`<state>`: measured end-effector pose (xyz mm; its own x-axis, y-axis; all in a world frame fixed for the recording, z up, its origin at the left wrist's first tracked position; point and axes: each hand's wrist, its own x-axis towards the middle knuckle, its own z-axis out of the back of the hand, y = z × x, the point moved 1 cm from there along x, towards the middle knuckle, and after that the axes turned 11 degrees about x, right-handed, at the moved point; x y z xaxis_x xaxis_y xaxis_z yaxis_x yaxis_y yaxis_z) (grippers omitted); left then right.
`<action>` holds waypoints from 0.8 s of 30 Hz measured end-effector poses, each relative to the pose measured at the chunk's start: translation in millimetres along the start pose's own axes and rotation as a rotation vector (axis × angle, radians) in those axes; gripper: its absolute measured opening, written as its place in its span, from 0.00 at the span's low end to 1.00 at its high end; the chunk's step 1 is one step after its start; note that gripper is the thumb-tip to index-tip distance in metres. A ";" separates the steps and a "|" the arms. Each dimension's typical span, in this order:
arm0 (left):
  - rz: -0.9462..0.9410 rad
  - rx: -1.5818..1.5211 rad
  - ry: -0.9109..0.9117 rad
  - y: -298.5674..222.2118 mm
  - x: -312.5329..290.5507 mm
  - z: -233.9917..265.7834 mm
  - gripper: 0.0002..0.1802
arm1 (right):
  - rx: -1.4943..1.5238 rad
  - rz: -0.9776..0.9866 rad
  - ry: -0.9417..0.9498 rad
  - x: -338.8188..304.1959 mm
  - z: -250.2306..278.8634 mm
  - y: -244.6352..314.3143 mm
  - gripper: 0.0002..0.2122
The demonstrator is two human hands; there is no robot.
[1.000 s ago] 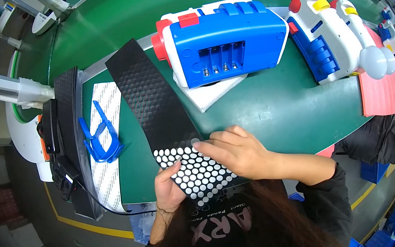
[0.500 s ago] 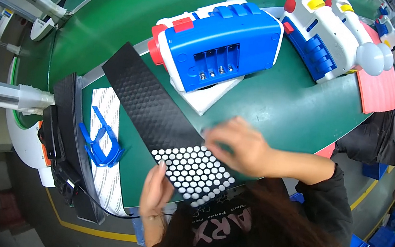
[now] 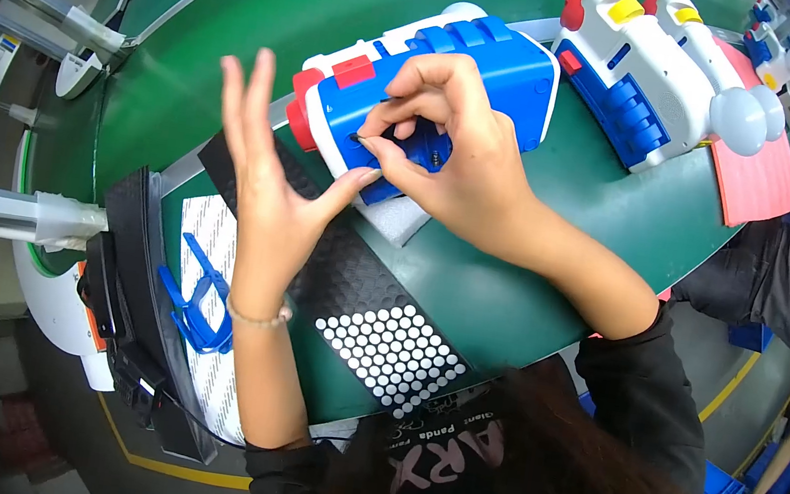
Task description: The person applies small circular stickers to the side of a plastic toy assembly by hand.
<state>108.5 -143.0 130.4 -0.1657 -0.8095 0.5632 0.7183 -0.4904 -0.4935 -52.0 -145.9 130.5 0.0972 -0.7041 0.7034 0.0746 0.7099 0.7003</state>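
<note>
A blue and white toy unit (image 3: 515, 77) with red knobs lies with its blue side up, its battery recess partly hidden by my right hand. My right hand (image 3: 475, 178) pinches a small black pad at the blue face's near left corner, thumb and index finger pressed together. Beside it my left hand (image 3: 263, 213) is open, fingers spread upward, its thumb tip at the unit's lower edge. Below both hands a black dimpled sheet (image 3: 346, 271) slants across the table, its near end covered with several rows of white round dots (image 3: 390, 353).
A white block (image 3: 398, 222) supports the unit. On the left, a blue plastic part (image 3: 204, 311) lies on a patterned white strip (image 3: 228, 390), beside black cases (image 3: 128, 311). More white and blue toy units (image 3: 631, 78) stand at the far right near red sheets (image 3: 757, 187). A person sits beyond.
Both hands have moved from the dotted sheet up to the toy unit. My left hand has opened out, and my right hand now pinches at the blue face. The sheet has shifted slightly.
</note>
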 end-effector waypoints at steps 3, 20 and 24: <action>0.028 -0.197 0.101 18.0 -2.3 -23.5 0.46 | 0.024 -0.033 0.014 -0.3 -3.0 -1.8 0.18; 0.041 -0.142 0.081 10.7 -5.6 -24.4 0.40 | -0.254 0.016 0.023 -3.2 -13.3 2.2 0.16; 0.029 -0.091 0.084 5.6 -5.1 -22.6 0.40 | -0.146 0.014 0.023 -4.7 -9.2 -2.6 0.16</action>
<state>98.1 -148.9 109.8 -0.2047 -0.8462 0.4919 0.6600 -0.4905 -0.5690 -43.6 -144.2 124.2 0.1218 -0.6945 0.7091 0.2161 0.7158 0.6640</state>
